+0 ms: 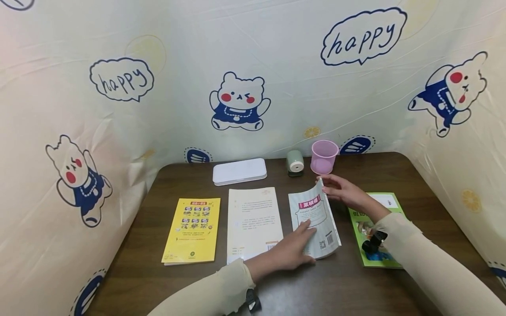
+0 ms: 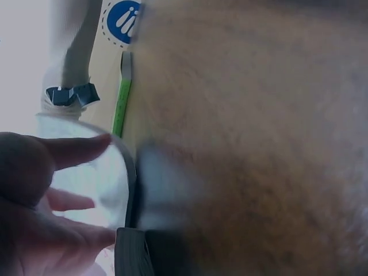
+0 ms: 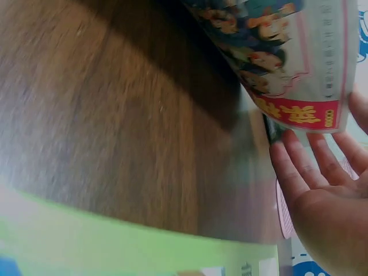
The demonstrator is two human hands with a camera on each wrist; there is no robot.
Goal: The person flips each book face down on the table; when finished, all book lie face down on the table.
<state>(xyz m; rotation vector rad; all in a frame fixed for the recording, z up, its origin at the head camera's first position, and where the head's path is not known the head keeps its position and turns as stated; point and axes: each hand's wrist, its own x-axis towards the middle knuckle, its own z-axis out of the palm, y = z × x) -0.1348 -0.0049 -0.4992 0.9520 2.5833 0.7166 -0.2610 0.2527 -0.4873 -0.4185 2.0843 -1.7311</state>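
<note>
A thin paperback book (image 1: 321,215) with a pale printed back cover bends on the table, its right side raised. My right hand (image 1: 349,194) pinches its far right corner. In the right wrist view, the thumb lies at one side of the corner and the fingers (image 3: 305,167) at the other; the colourful front cover (image 3: 270,52) faces that camera. My left hand (image 1: 285,251) rests against the book's lower left part, fingers spread and fairly straight over the cover. The left wrist view shows its digits (image 2: 80,150) in front of the curved pale cover (image 2: 106,178).
Left of the paperback lie a cream book (image 1: 253,219) and a yellow book (image 1: 193,232). A green book (image 1: 361,230) sits partly under the right forearm. Along the back stand a white flat case (image 1: 240,172), a green pencil sharpener (image 1: 294,162) and a pink cup (image 1: 323,163).
</note>
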